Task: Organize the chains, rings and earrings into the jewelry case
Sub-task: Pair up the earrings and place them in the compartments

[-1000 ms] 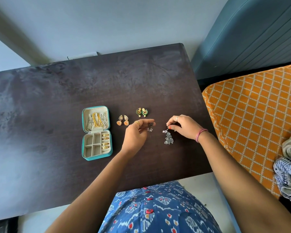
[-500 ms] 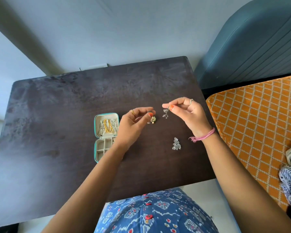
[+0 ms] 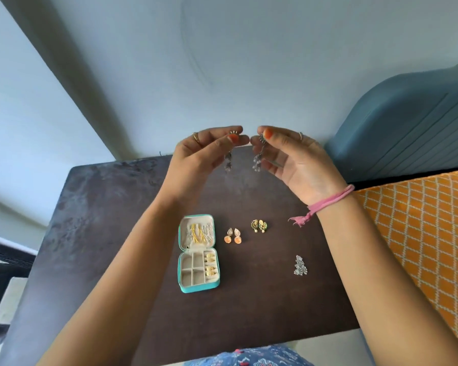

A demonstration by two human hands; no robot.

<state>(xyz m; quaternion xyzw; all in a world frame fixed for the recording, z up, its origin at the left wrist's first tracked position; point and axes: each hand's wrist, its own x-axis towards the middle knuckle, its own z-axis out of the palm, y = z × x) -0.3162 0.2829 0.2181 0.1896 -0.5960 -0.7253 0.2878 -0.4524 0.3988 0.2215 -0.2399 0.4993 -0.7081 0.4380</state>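
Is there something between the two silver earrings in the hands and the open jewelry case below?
Nothing visible. The left hand and right hand hold the silver earrings high above the table; the open jewelry case lies below, its left compartments free.

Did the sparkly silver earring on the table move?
No. The silver earring lies in the same spot right of the case, as half a second ago; only the camera tilted.

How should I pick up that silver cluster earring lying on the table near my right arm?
Pinch the silver cluster earring at its narrow far end, probably from straight above with the right hand. It lies flat on the table, so its wider, bumpy near end gives less purchase.
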